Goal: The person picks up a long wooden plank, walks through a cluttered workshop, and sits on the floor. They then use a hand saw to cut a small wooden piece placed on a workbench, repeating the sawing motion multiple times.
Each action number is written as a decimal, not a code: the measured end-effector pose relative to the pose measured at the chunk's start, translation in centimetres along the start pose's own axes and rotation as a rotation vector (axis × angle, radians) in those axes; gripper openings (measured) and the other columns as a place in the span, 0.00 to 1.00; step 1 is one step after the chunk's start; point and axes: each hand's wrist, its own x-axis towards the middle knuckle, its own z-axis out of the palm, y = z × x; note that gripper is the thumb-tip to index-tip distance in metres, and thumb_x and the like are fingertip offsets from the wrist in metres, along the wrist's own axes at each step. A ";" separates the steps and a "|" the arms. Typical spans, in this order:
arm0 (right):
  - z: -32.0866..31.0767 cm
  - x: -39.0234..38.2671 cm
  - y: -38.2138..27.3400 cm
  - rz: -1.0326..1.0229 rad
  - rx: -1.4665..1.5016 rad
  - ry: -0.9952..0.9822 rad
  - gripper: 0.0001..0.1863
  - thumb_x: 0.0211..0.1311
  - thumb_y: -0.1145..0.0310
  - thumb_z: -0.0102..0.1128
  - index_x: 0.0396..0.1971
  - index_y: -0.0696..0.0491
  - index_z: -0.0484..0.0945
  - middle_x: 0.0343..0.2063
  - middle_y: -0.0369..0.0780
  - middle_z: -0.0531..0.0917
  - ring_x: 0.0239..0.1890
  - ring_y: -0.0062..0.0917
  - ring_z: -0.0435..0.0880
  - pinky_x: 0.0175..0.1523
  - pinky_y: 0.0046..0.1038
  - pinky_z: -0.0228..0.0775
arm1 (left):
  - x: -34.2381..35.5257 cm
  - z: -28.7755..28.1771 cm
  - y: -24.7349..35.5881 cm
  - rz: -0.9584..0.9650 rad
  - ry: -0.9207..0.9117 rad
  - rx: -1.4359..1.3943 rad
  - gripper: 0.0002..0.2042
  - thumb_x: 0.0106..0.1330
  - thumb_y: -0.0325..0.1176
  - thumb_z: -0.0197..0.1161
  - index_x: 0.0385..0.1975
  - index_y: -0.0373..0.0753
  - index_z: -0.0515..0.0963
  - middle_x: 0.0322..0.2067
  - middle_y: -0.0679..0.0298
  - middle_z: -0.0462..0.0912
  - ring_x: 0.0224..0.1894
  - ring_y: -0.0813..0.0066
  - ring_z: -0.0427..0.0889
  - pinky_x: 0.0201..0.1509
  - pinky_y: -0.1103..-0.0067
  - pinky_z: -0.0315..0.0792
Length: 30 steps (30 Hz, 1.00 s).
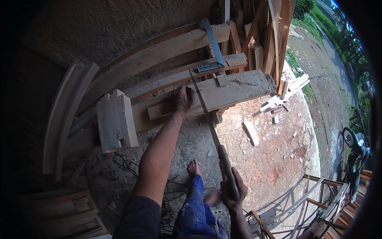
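My right hand [234,191] grips the wooden handle of a hand saw [207,115]. Its long narrow blade runs up and away to a small wooden piece [163,109] lying on a wide plank [234,89]. My left hand [182,99] presses down on that small piece, right beside the blade. The plank rests across a rough workbench of stacked boards. My bare foot [193,168] and a blue trouser leg show below.
A metal carpenter's square [213,49] lies on the boards behind. A bundle of short wood blocks [115,119] sits at the bench's left. Offcuts [278,103] litter the cracked ground at right. Curved boards lean at left, a wooden frame stands lower right, and a motorbike [356,153] is parked by the road.
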 end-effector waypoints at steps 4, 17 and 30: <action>0.4 0.1 -0.4 -0.027 -0.038 -0.007 0.29 0.61 0.67 0.68 0.60 0.63 0.71 0.40 0.46 0.87 0.38 0.25 0.87 0.43 0.26 0.76 | 0.1 0.9 -1.3 -0.024 0.012 -0.109 0.13 0.68 0.43 0.56 0.33 0.39 0.75 0.36 0.53 0.82 0.44 0.48 0.79 0.50 0.57 0.70; 0.7 0.0 -0.3 -0.045 -0.020 0.000 0.30 0.59 0.68 0.69 0.60 0.62 0.72 0.47 0.48 0.85 0.44 0.28 0.86 0.49 0.28 0.77 | -0.2 0.4 -0.9 -0.004 0.076 -0.134 0.12 0.67 0.42 0.56 0.31 0.39 0.75 0.34 0.52 0.81 0.42 0.48 0.79 0.48 0.58 0.72; 0.0 -0.1 0.0 -0.063 -0.101 -0.013 0.29 0.59 0.68 0.69 0.59 0.61 0.73 0.49 0.47 0.84 0.46 0.29 0.86 0.50 0.28 0.77 | -0.2 0.0 0.0 0.003 0.071 -0.077 0.11 0.68 0.39 0.55 0.33 0.38 0.75 0.36 0.50 0.82 0.44 0.45 0.79 0.49 0.57 0.71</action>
